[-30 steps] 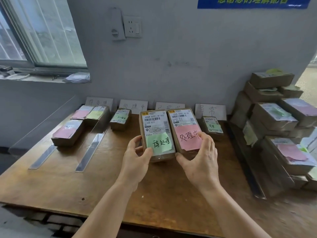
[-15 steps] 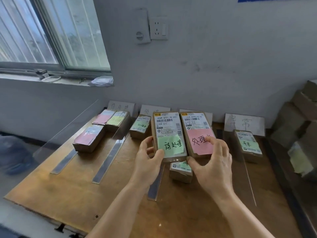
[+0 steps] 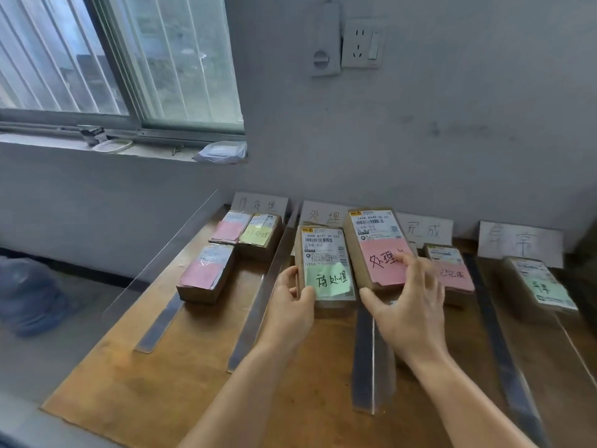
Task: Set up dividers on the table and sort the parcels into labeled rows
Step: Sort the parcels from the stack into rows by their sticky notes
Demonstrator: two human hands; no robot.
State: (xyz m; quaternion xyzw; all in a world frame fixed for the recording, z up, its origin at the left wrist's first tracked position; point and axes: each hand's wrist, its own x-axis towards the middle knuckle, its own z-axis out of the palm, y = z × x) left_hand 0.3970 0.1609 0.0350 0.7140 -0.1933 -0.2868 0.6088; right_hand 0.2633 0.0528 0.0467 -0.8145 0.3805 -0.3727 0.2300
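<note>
- Sorting is the step: dividers (image 3: 258, 305) stand on the desk (image 3: 168, 376).
- Left hand (image 3: 290, 305) grips the green-note parcel (image 3: 326, 270); right hand (image 3: 407, 305) pinches the pink-note parcel (image 3: 374, 250), both raised over the second row.
- Next, I'd judge, each goes to its matching row card (image 3: 258, 203).

Second row label (image 3: 324, 216) half hidden

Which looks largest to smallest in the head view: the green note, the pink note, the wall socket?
1. Pink note, though the right hand covers part of it.
2. Wall socket.
3. Green note.

The socket is farther away, so true sizes stay unsure.
</note>
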